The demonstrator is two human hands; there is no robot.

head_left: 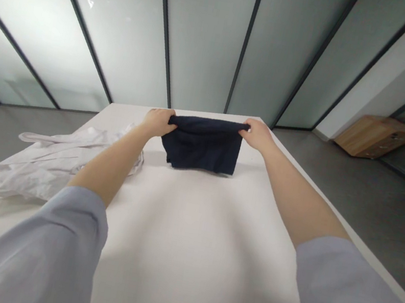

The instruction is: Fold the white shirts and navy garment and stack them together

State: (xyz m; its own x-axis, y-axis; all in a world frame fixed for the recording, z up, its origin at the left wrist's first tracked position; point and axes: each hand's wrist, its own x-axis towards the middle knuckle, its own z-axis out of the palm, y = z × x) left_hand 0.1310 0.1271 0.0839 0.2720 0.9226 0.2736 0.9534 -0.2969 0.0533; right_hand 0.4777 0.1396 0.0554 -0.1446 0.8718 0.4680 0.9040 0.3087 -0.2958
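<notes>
Over the far end of the bench (203, 260), the left hand (158, 122) and right hand (258, 135) each pinch an upper corner of the dark cloth (203, 146), grip closed, seemingly holding it taut; the next move likely calls for level corners.

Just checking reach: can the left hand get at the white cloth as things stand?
Probably not while occupied: the left hand pinches the dark cloth. Otherwise likely, since the white cloth lies on that side, nothing visibly blocking it.
</notes>
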